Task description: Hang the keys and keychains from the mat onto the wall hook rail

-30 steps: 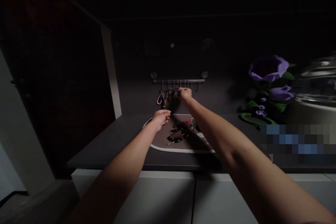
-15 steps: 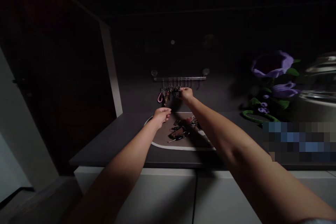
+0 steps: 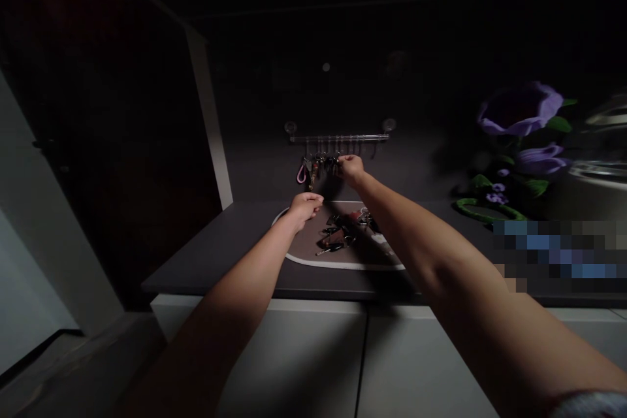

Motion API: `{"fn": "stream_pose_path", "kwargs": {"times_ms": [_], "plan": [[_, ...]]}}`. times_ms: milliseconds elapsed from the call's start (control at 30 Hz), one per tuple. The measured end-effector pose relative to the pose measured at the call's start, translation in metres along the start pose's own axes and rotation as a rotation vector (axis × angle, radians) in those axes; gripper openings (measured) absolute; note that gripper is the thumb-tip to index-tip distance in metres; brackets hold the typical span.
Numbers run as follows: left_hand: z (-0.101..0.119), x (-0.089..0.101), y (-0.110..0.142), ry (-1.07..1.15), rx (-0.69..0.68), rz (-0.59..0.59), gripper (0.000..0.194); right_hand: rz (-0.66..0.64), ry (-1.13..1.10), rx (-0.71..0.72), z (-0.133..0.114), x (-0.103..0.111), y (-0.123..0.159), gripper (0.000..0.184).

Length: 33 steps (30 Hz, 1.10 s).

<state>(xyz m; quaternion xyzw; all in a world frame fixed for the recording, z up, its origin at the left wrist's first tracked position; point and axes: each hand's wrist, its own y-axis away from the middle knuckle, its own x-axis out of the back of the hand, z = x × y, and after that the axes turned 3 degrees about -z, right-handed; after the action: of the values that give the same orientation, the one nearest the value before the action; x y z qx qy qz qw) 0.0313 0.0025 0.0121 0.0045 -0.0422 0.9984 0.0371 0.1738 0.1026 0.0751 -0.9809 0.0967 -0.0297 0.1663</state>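
A clear rail (image 3: 362, 138) with a row of hooks is fixed to the dark back wall. Keys with a pink loop (image 3: 301, 174) and other key bunches (image 3: 314, 173) hang from its left hooks. My right hand (image 3: 351, 168) is up at the hooks, its fingers pinched on a small bunch of keys (image 3: 333, 163), partly hidden by shadow. Lower and to the left, my left hand (image 3: 305, 205) hovers over the mat, thumb and fingers pressed together; anything between them is hidden. Under both hands, several keys (image 3: 336, 238) lie in a pile on the pale-edged mat (image 3: 304, 249).
Purple felt flowers (image 3: 522, 111) with green leaves stand at the right, beside a large glass-lidded container (image 3: 597, 170). The dark countertop (image 3: 196, 251) tops white cabinets (image 3: 304, 353). A dark door (image 3: 112, 144) is on the left. The light is dim.
The view has tilted down slightly, so the scene sits higher. My right hand stays at the hooks, with the keys nearer the hanging row. My left hand has barely moved.
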Motion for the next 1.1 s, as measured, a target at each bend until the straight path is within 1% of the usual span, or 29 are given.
{"fn": "stream_pose_path", "kwargs": {"times_ms": [133, 300, 500, 733, 967, 1100], "plan": [[-0.001, 0.000, -0.001, -0.044, -0.039, -0.029, 0.002, 0.014, -0.023, -0.027, -0.008, 0.001, 0.007, 0.001], [-0.005, 0.001, -0.003, -0.065, -0.069, -0.069, 0.002, -0.011, -0.032, -0.047, -0.017, 0.004, 0.018, 0.008], [-0.004, 0.002, -0.002, -0.075, -0.061, -0.074, 0.003, -0.041, -0.044, -0.075, -0.026, 0.006, 0.028, 0.014], [0.001, 0.004, 0.002, -0.064, -0.049, -0.101, 0.007, -0.062, -0.039, -0.115, -0.031, 0.009, 0.036, 0.011], [0.005, 0.008, 0.006, -0.058, -0.049, -0.202, 0.012, -0.081, -0.037, -0.126, -0.037, 0.015, 0.043, 0.013], [0.004, 0.009, 0.005, -0.056, -0.064, -0.220, 0.015, -0.096, -0.023, -0.114, -0.040, 0.019, 0.049, 0.014]]}}
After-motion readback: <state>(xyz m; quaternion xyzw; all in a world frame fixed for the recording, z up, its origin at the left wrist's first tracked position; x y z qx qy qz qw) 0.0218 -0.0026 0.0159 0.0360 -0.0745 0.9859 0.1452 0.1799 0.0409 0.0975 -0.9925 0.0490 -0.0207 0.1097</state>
